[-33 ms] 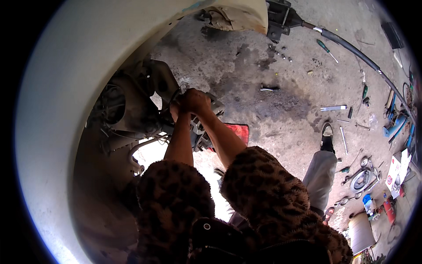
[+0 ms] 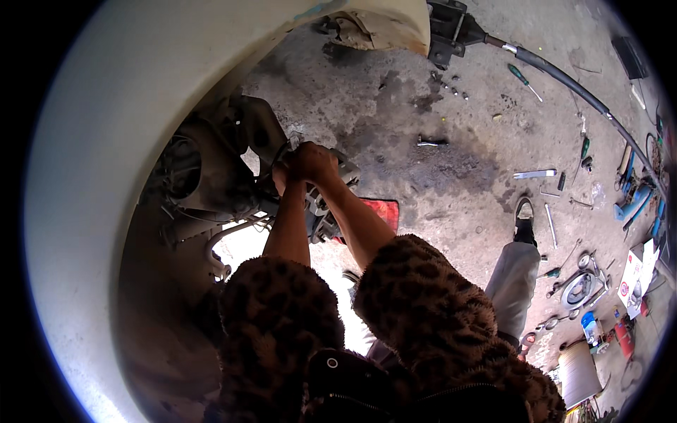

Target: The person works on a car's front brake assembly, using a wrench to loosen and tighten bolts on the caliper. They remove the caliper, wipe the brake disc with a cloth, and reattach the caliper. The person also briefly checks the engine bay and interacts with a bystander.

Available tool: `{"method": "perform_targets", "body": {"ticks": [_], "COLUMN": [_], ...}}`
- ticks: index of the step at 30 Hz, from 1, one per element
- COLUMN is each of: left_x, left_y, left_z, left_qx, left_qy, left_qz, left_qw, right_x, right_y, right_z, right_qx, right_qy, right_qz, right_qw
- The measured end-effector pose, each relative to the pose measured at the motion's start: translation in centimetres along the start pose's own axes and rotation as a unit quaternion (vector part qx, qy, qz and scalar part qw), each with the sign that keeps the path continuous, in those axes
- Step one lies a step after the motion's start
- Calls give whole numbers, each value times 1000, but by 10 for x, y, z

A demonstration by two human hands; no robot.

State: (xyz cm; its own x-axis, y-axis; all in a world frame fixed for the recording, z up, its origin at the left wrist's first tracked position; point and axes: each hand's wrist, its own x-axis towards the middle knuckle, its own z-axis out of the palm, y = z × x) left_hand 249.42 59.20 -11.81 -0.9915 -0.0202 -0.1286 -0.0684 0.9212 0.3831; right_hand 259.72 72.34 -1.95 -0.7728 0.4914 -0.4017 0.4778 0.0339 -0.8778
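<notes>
Both my hands are together at the dark, greasy metal parts inside a vehicle's wheel arch. My right hand (image 2: pixel 312 161) is closed, its knuckles up, and it partly covers my left hand (image 2: pixel 281 178). The left one is also closed, tucked against the metal. Whatever the two grip is hidden under the fingers. Just beyond them rises a dark curved metal arm (image 2: pixel 262 127). To their left is a rounded, dirty housing (image 2: pixel 224 173). A red cloth (image 2: pixel 384 211) shows behind my right forearm.
A pale fender (image 2: pixel 77 183) curves around the left. From a bracket (image 2: pixel 451 32) at the top, a black cable (image 2: pixel 564 76) arcs right. On the stained concrete lie a green-handled screwdriver (image 2: pixel 525 81), a small ratchet-like tool (image 2: pixel 431 142), a wrench (image 2: pixel 551 225) and a metal bar (image 2: pixel 534 173). My shoe (image 2: pixel 524 215) stands among them.
</notes>
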Motion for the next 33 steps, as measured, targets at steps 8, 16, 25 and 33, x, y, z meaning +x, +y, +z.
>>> {"method": "perform_targets", "body": {"ticks": [8,16,25,33], "left_x": [0,-5,3,-25], "left_y": [-8,-7,2,23], "left_z": [4,-10,-15,-21], "left_qx": [-19,59,186,27], "left_qy": [8,-4,-69,2], "left_qz": [51,23,80,-57], "left_qw": [998,998,977,998], "right_x": [-2,-17,-16,-25], "right_y": [7,-2,-1,-6], "right_z": [3,-10,-9,-5], "right_qx": [14,10,15,24], "right_qy": [2,-26,-8,18], "right_qz": [-4,21,24,50], "right_qw": [1000,999,1000,998]}}
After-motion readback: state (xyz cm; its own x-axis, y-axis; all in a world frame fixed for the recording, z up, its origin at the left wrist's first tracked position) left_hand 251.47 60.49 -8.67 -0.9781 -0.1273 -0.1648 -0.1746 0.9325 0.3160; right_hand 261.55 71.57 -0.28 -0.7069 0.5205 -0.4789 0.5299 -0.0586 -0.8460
